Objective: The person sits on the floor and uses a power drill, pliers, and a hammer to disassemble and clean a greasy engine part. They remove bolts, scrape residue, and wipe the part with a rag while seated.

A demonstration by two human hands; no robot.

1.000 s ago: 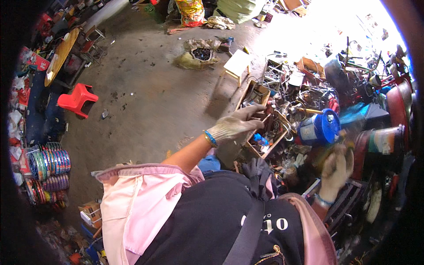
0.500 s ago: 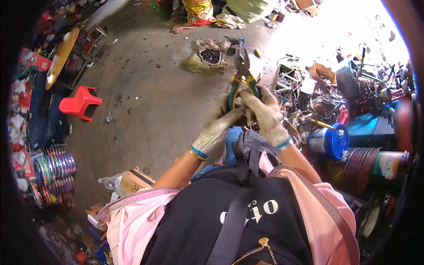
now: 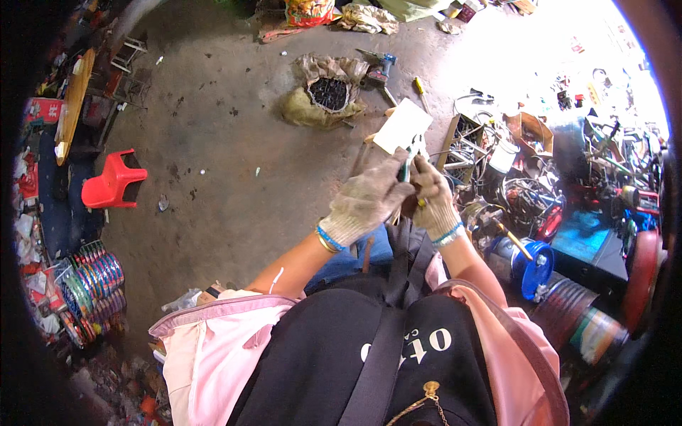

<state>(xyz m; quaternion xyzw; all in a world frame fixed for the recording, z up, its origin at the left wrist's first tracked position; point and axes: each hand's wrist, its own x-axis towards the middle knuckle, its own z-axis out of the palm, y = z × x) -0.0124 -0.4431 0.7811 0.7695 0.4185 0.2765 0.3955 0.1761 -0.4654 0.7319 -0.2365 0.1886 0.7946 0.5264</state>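
Observation:
Both my hands wear dusty white knit gloves and meet in front of my waist. Pliers [image 3: 406,170] with green and yellow handles sit between them, largely hidden by the gloves; the metal jaws point away from me. My left hand [image 3: 366,195] lies over the handles from the left, closed against them. From the other side my right hand [image 3: 434,193] has its fingers wrapped round the pliers. Just beyond the jaws is a white rectangular board [image 3: 403,128]. Farther off stands an open sack [image 3: 305,106] of small dark pieces.
A cordless drill [image 3: 383,65] and a yellow-handled screwdriver [image 3: 420,86] lie on the floor past the board. Cables and metal scrap [image 3: 522,188] crowd the right, beside a blue drum [image 3: 537,270]. On the left are a red plastic stool [image 3: 114,181] and stacked coils [image 3: 92,284].
The pliers have tipped lower and drawn in between my hands, and their spread handles are now mostly covered. My left hand has rolled over them. The white board has come into view.

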